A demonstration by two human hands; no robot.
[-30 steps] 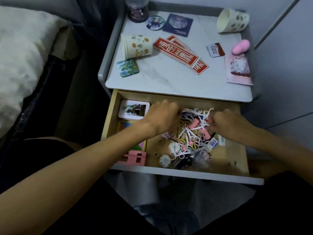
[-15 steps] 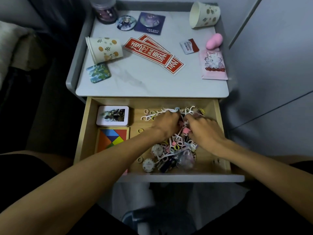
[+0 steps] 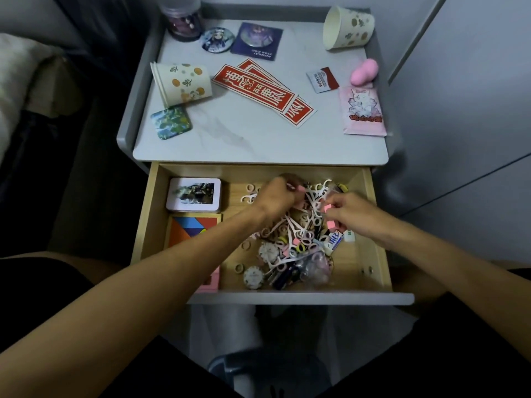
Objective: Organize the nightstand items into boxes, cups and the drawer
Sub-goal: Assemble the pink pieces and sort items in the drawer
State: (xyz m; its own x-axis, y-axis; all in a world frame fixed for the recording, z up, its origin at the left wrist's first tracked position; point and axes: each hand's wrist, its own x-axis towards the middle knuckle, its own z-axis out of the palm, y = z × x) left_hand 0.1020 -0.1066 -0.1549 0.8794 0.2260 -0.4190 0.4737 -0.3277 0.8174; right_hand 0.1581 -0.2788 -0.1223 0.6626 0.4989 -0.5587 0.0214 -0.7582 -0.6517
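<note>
The wooden drawer [image 3: 376,225] stands pulled out under the grey nightstand top [image 3: 253,136]. A tangled pile of white floss picks, small rings and pink clips [image 3: 298,237] fills its middle. My left hand [image 3: 275,196] is over the back of the pile and pinches a small pink clip at its fingertips. My right hand [image 3: 353,214] is over the pile's right side and pinches another small pink piece [image 3: 327,208]. A white tin box [image 3: 194,194] and a coloured tangram box [image 3: 192,226] sit at the drawer's left.
On the top lie two paper cups on their sides [image 3: 182,83] [image 3: 349,27], red stickers [image 3: 258,91], a square magnet [image 3: 171,122], a round badge [image 3: 218,39], a dark card [image 3: 257,41], a jar [image 3: 184,20], a sachet [image 3: 321,79], a pink blob [image 3: 364,71], a pink packet [image 3: 363,112].
Both hands have drawn slightly apart over the pile, the left toward the back, the right to the right. Each now shows a small pink piece at its fingertips.
</note>
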